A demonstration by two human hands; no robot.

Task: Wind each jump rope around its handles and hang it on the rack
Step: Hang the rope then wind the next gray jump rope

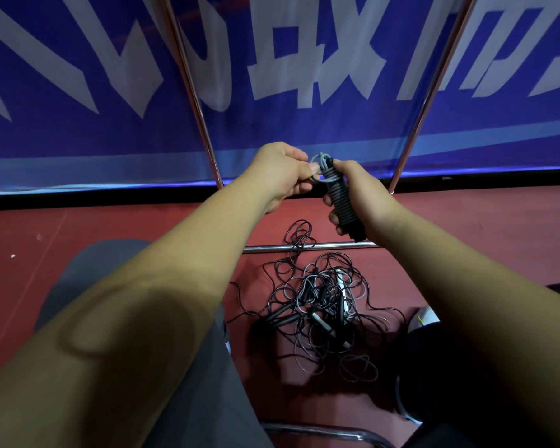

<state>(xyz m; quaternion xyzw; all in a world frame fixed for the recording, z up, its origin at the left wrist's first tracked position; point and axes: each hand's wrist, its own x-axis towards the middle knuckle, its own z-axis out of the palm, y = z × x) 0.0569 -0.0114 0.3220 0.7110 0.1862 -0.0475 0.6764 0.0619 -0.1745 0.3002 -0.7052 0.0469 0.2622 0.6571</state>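
Aloft, wound jump rope (340, 202) gripped by right hand (361, 195), end loop (321, 156) pinched by left hand (282, 173).

A blue banner (272, 130) with large white characters (304, 59) filled the view from nine o'clock round over twelve to three. A black strip (78, 200) ran along its lower edge. Below it lay a red floor (110, 221), with small white specks (39, 237) at nine o'clock. A grey trouser leg (88, 263) sat towards seven o'clock, and the pale toe of a shoe (424, 318) at four.
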